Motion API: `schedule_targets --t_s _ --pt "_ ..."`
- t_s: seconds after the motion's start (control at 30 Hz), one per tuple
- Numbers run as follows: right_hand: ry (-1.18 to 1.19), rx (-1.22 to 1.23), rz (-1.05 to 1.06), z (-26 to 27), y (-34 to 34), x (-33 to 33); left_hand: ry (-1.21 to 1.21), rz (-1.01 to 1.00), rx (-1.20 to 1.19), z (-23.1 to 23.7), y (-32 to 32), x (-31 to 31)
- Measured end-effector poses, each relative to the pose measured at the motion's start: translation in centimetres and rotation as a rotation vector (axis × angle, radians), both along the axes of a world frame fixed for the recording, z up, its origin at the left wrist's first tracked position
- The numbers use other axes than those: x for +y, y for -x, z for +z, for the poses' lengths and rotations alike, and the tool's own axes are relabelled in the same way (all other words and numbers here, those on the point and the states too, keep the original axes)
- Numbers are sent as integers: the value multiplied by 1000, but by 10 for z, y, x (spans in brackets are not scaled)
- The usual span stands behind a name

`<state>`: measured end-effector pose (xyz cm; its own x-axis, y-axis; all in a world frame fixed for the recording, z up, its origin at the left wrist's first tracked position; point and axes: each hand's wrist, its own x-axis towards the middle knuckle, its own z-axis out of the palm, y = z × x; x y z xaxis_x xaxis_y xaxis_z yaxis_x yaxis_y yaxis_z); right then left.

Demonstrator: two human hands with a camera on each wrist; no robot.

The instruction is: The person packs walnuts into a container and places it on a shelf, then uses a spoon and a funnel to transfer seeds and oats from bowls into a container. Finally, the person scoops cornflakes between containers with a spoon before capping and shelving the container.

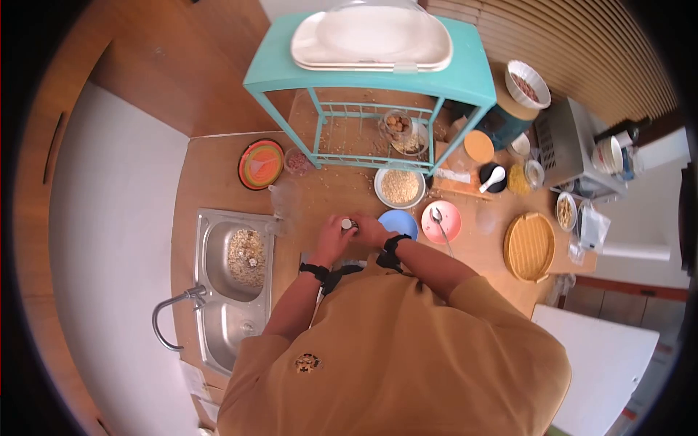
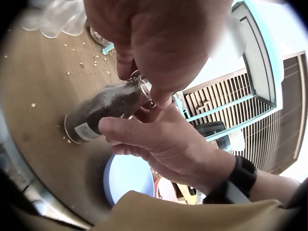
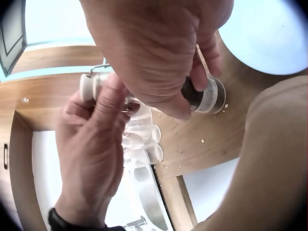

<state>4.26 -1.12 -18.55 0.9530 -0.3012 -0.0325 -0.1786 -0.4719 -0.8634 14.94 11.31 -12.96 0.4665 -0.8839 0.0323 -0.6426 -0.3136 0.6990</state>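
A clear glass swing-top bottle (image 2: 107, 107) with dark contents and a pale label stands on the counter, tilted in the left wrist view. My right hand (image 1: 372, 232) holds it around the body, thumb along the glass. At the neck, my left hand (image 1: 333, 238) pinches the wire clasp and stopper area. The white stopper (image 3: 86, 88) sticks out beyond the left fingers in the right wrist view, with a wire loop beside it. Part of the neck is hidden behind the fingers. Close by the right hand is a blue bowl (image 1: 398, 224).
A pink bowl (image 1: 442, 221) with a spoon and a bowl of oat-like flakes (image 1: 400, 187) stand near. Clear plastic cups (image 1: 286, 201) are beside the steel sink (image 1: 266, 291). A turquoise rack (image 1: 465, 73) rises behind; a woven tray (image 1: 529, 247) lies to the right.
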Motion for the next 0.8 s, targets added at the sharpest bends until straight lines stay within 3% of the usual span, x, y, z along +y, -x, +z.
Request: schedule_targets --t_s 0.07,0.2,0.27,0.3,0.37,0.43,0.5,0.63,0.7,0.77,0.8 --pt "24 17 -68 20 -2 1 -14 31 131 24 3 -2" --pt "75 34 -20 63 -13 -11 78 79 110 71 3 -1" --pt "54 -119 -145 82 -24 -27 331 264 165 93 7 4" --pt "68 -118 -120 98 -33 -37 347 287 166 97 6 12" --pt "56 -365 -305 132 -59 -62 151 282 365 97 -2 46" --pt "252 -343 -303 170 -86 -87 -1 356 527 76 -5 82" --pt "226 -276 -377 164 -120 -116 -95 463 515 45 -5 120" --pt "279 -48 -296 134 -184 -154 -221 632 408 -29 8 210" --pt "322 -67 -309 105 -210 -166 -453 80 -220 -116 17 280" --pt "237 5 -330 114 -223 -162 -376 815 479 -89 58 298" --pt "194 -28 -397 94 -235 -168 -503 829 453 -93 74 309"
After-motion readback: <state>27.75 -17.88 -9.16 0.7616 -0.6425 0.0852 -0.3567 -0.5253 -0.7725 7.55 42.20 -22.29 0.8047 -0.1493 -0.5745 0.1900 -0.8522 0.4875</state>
